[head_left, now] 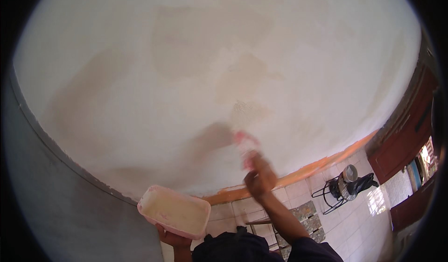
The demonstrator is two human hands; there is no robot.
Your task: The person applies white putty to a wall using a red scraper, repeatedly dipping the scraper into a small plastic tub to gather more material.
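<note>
My left hand (171, 236) grips the near side of a pale pink rectangular tub (154, 197), its fingers partly hidden under it. Cream-coloured paint or a similar liquid fills part of the tub, which is tilted a little. My right hand (260, 175) is closed around a pink and white paintbrush (245, 143), smeared by motion, its head against or very near the wall. Before me spreads the off-white wall (298, 66), with darker, damp-looking patches. Just above the brush is a rough, textured spot (242, 110).
An orange strip (322, 163) runs along the wall's lower edge above white tiles (338, 215). A grey wall (60, 201) meets it at left. At right are a black metal stand (338, 189) with a metal pot (349, 173), and a brown door (403, 145).
</note>
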